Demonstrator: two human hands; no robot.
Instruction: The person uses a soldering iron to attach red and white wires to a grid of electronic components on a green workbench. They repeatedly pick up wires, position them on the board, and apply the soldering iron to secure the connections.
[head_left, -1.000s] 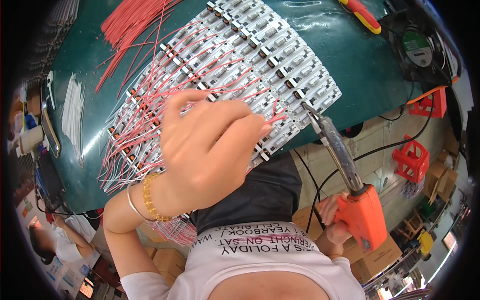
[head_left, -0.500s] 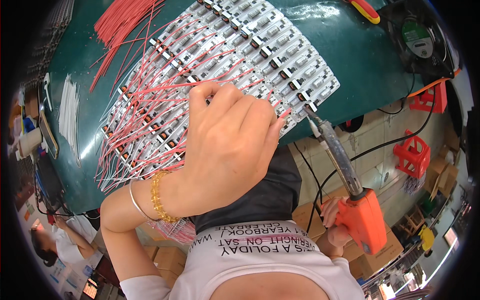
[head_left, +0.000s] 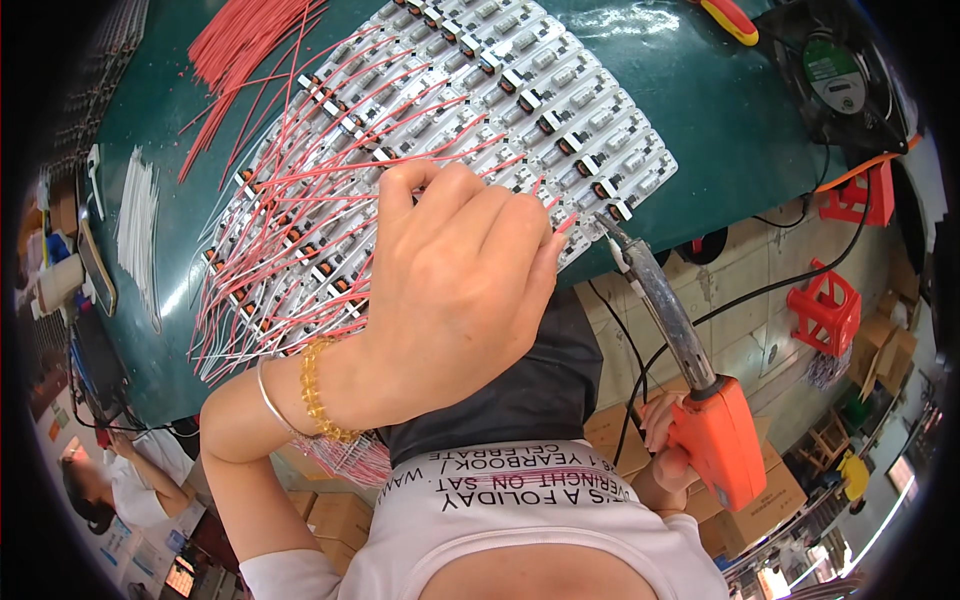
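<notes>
My left hand (head_left: 460,280) is closed over the near part of a panel of white circuit boards (head_left: 600,95). A red wire (head_left: 567,223) pokes out past its fingertips, over the panel's near right edge; the grip itself is mostly hidden beneath the hand. My right hand (head_left: 668,450) wraps round the handle of an orange soldering gun (head_left: 722,445). The gun's dark metal barrel slants up and left, and its tip sits at the panel edge beside the wire end; I cannot tell if they touch. Many red and white wires (head_left: 290,215) trail from the panel's left side.
Loose red wires (head_left: 245,45) and a bundle of white wires (head_left: 138,230) lie on the green table (head_left: 720,150). A yellow-and-red handled tool (head_left: 738,22) and a black fan (head_left: 840,80) are at the far right. A black cable (head_left: 760,300) and red stool (head_left: 825,312) are beyond the edge.
The soldering gun has shifted slightly left, bringing its tip nearer the red wire's end. The panel has moved a little to the left, while my left hand stays nearly in place.
</notes>
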